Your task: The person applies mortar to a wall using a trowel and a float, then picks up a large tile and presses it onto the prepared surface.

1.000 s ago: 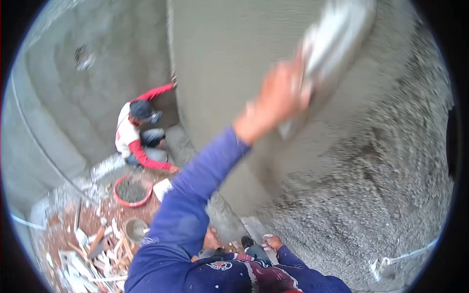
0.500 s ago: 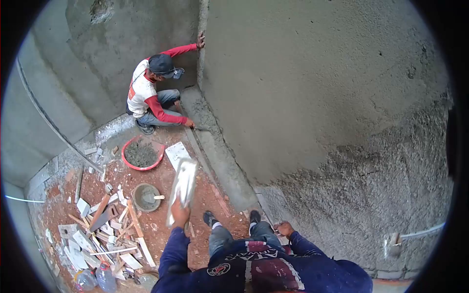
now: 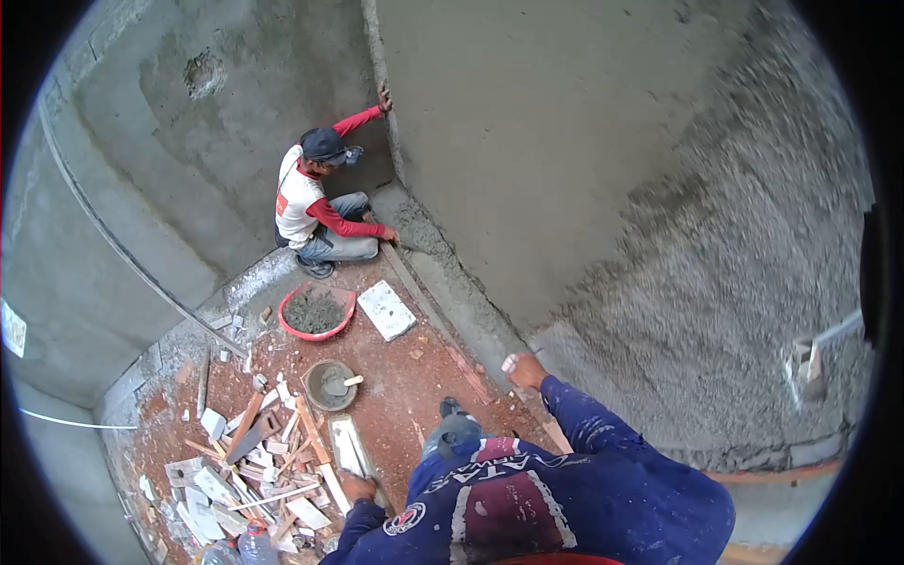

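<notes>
Left hand (image 3: pixel 358 487) low near the red floor, fingers wrapped on the handle of a plastering trowel (image 3: pixel 347 445), blade lying close over the floor just beside the rubble pile (image 3: pixel 245 461). Right hand (image 3: pixel 524 371) down by the base of the plastered wall (image 3: pixel 527 141), closed in a loose fist; whether holding anything, cannot tell. Co-worker (image 3: pixel 315 198) crouched at the wall corner behind a red mortar pan (image 3: pixel 315 313) and small bucket (image 3: pixel 330 384).

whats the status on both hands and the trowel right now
Left hand low, gripping plastering trowel. Right hand against the wall base. Co-worker crouched ahead by red mortar basin; scrap wood underfoot.
</notes>
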Demonstrator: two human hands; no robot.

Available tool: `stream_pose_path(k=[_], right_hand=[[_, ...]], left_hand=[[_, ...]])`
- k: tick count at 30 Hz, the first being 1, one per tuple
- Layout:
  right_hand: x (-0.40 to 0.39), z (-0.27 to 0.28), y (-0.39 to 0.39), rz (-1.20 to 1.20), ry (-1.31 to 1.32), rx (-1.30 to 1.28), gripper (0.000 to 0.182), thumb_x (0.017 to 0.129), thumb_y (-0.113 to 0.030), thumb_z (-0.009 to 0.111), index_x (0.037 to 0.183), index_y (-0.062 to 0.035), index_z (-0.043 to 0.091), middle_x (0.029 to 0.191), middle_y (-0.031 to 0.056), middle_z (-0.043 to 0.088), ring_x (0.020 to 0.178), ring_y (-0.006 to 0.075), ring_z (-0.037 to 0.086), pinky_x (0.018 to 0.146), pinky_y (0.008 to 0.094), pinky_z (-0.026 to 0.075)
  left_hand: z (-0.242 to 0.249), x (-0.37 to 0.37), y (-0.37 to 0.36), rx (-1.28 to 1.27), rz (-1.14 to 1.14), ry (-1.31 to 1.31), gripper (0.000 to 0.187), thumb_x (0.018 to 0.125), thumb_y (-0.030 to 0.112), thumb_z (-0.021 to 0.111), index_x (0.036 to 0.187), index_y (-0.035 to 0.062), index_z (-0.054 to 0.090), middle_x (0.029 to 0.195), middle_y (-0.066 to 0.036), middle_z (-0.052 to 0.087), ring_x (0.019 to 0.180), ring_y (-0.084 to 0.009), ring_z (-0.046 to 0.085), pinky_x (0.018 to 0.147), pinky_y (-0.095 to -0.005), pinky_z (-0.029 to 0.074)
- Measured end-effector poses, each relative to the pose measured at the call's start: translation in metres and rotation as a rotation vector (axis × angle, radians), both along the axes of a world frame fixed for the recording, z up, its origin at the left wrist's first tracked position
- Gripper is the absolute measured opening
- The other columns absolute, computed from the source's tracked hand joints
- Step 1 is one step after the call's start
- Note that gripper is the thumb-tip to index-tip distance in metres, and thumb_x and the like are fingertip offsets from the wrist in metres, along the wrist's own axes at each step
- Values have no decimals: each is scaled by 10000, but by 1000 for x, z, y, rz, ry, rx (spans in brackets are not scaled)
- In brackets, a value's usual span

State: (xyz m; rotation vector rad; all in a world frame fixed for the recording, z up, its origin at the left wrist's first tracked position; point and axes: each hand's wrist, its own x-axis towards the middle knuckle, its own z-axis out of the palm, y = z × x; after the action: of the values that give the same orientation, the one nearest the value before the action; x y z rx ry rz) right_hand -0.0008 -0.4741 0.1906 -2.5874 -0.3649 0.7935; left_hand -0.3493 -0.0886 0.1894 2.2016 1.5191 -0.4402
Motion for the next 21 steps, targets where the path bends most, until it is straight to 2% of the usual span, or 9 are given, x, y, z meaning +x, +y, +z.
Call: stream_pose_path(k=[3, 6, 9, 10, 12, 14, 17, 20, 21], right_hand=[[-33, 16, 3, -153, 85, 376, 255, 731, -210, 633, 914, -49, 706, 845, 161, 697, 792, 311, 672, 710, 376, 521], [-86, -36, -13, -179, 115, 436, 236, 739, -184, 636, 926, -53, 698, 844, 172, 694, 733, 287, 674, 692, 372, 528], [-169, -73, -43, -421, 359, 322, 286, 802, -165, 662, 1046, -21, 621, 884, 135, 679, 724, 244, 677, 588, 418, 538], [-203, -62, -54, -628, 463, 367, 254, 816, -161, 649, 1030, -27, 624, 864, 139, 675, 712, 241, 678, 563, 423, 541], [-267, -81, -76, -920, 693, 550, 157, 838, -146, 625, 960, -46, 631, 799, 136, 659, 683, 243, 672, 501, 429, 530], [-330, -127, -115, -1020, 834, 684, 97, 846, -134, 614, 904, -59, 636, 753, 130, 648, 668, 248, 666, 466, 430, 516], [-413, -154, -153, -106, 58, 252, 81, 826, -148, 629, 754, -114, 614, 629, 90, 590, 580, 251, 629, 414, 405, 457], [-444, -172, -161, -192, -228, 679, 171, 787, -252, 667, 673, -142, 603, 588, 76, 576, 540, 278, 605, 459, 429, 441], [-440, -160, -155, -107, -124, 409, 168, 780, -286, 667, 687, -152, 629, 608, 80, 598, 553, 266, 616, 485, 406, 463]], left_hand=[[35, -11, -11, -14, 3, -26, 1004, 657, 192, 781, 1427, -78, 195, 1207, -274, 565, 1124, -379, 558, 964, -390, 446], [62, -28, -4, -95, 39, -81, 745, 625, 240, 820, 1214, -66, 481, 1096, -271, 620, 1032, -381, 607, 928, -405, 470], [-72, -95, 104, -6, -79, 64, 549, 652, 241, 802, 1058, -41, 565, 986, -236, 659, 864, -354, 665, 770, -435, 522], [-45, -96, 103, -139, 19, -105, 519, 687, 260, 770, 1080, -14, 571, 974, -243, 657, 790, -340, 671, 719, -425, 530], [-44, -95, 143, -80, -497, 274, 473, 717, 221, 732, 1104, 8, 564, 965, -235, 659, 774, -311, 671, 682, -384, 535], [-114, -112, 207, 90, -1052, 370, 373, 725, 138, 697, 1059, 21, 577, 870, -192, 669, 727, -255, 665, 640, -336, 530], [-32, -61, 196, -57, -479, 156, 384, 720, 124, 723, 1038, -12, 555, 803, -177, 653, 621, -240, 629, 544, -340, 496], [37, -14, 168, -263, -111, -62, 403, 714, 110, 749, 1016, -46, 533, 737, -162, 637, 516, -224, 594, 448, -343, 463], [56, -1, 163, -312, -51, -81, 410, 712, 105, 757, 1009, -57, 526, 714, -157, 631, 480, -219, 582, 416, -345, 452]])
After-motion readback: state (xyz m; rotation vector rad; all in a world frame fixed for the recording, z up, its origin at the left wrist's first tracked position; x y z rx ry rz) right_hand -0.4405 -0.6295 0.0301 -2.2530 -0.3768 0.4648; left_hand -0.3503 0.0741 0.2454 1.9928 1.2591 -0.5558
